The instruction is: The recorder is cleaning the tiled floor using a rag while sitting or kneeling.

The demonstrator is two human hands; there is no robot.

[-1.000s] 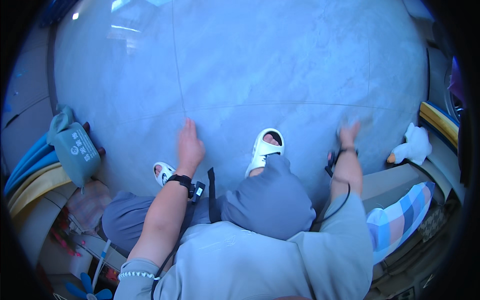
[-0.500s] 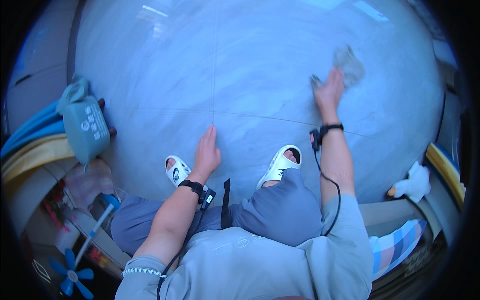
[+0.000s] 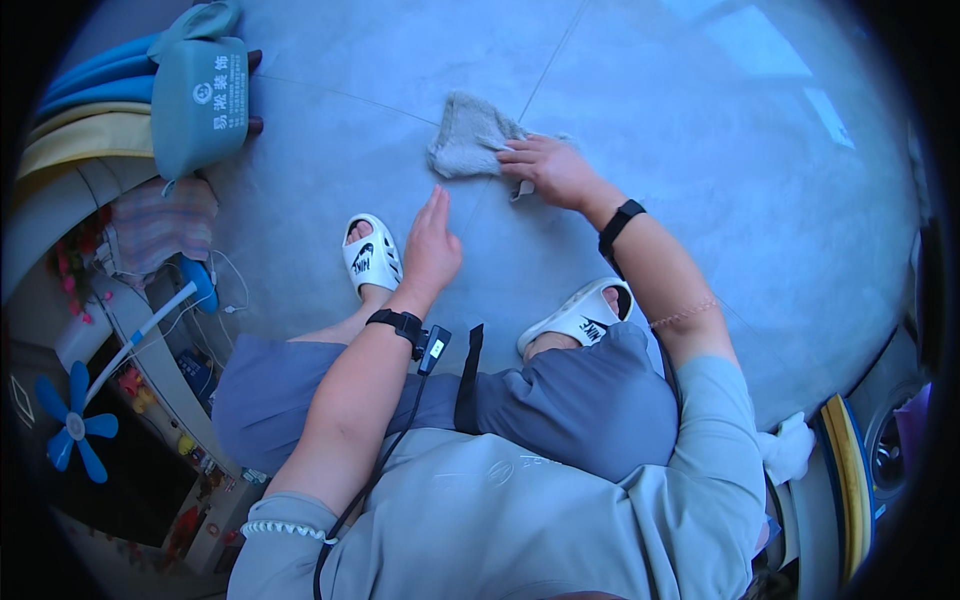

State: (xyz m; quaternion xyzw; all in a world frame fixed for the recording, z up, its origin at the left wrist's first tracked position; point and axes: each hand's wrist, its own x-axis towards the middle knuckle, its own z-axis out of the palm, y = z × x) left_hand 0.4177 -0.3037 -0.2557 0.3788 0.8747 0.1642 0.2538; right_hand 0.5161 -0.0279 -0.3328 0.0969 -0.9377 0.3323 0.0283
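A grey, fuzzy cleaning cloth (image 3: 467, 138) lies crumpled on the smooth grey floor in front of me. My right hand (image 3: 556, 172) reaches across and rests on its right edge, fingers laid over the fabric. A small flap of grey material shows below that hand, by the thumb. My left hand (image 3: 434, 245) hovers in front of my left knee with its fingers stretched out and side by side, holding nothing. It is apart from the cloth. Black straps with small devices circle both wrists.
Beside my feet in white slides (image 3: 372, 258) stretches the floor (image 3: 700, 190). On the left stand a stool with a grey-green cover (image 3: 200, 110), a folded checked cloth (image 3: 165, 222) and a blue fan (image 3: 76, 426). A white plush thing (image 3: 788, 448) sits at the right.
My right hand has swept the cloth leftward across the floor, from the far right to the middle. The view has turned, and my left hand stays outstretched near my knee.
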